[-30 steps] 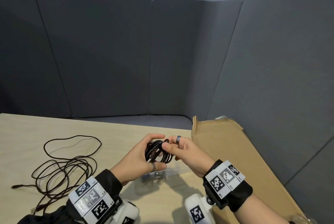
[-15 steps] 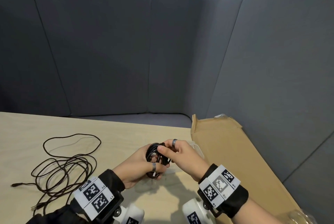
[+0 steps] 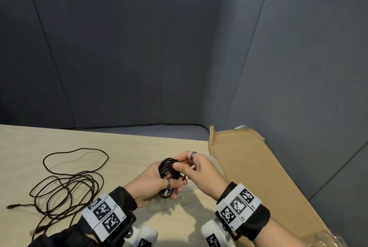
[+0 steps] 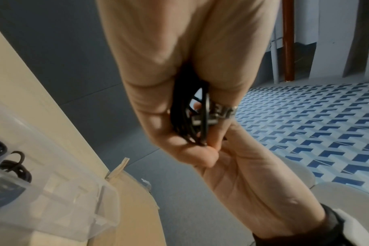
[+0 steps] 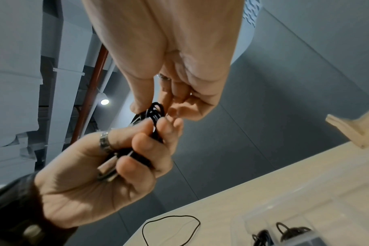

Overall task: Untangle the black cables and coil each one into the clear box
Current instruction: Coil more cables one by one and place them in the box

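A coiled black cable [image 3: 168, 175] is held above the table between both hands. My left hand [image 3: 157, 185] grips the coil's lower part, fingers curled round it, with silver plugs [image 5: 107, 168] poking out of the fist. My right hand [image 3: 185, 164] pinches the coil's top [image 5: 155, 109] between thumb and fingers. The clear box [image 4: 53, 196] stands under the hands, mostly hidden in the head view, with coiled black cables [image 5: 289, 233] inside. A loose dark cable [image 3: 65, 185] lies spread on the table at the left.
A flat cardboard sheet [image 3: 258, 177] lies along the right of the wooden table [image 3: 123, 153]. Grey upholstered panels [image 3: 119, 57] wall in the back and right.
Both hands have lowered slightly with the coil. My left fingers have closed tighter round its lower part, and my right hand has shifted to pinch its top.
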Action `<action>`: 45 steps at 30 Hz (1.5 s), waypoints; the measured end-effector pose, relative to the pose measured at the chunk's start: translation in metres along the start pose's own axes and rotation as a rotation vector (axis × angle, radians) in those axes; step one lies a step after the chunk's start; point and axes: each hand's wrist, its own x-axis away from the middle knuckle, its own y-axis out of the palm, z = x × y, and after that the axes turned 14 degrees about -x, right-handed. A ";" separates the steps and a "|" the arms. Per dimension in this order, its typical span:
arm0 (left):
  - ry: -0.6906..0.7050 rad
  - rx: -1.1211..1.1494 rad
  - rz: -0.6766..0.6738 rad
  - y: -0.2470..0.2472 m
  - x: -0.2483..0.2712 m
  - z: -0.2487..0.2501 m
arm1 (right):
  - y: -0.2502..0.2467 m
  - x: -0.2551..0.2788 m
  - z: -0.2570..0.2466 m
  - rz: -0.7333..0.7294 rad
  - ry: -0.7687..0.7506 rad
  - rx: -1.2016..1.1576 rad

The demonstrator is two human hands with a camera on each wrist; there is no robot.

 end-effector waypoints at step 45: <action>-0.164 -0.143 0.379 0.019 -0.109 -0.100 | -0.078 -0.079 0.112 0.040 0.248 0.381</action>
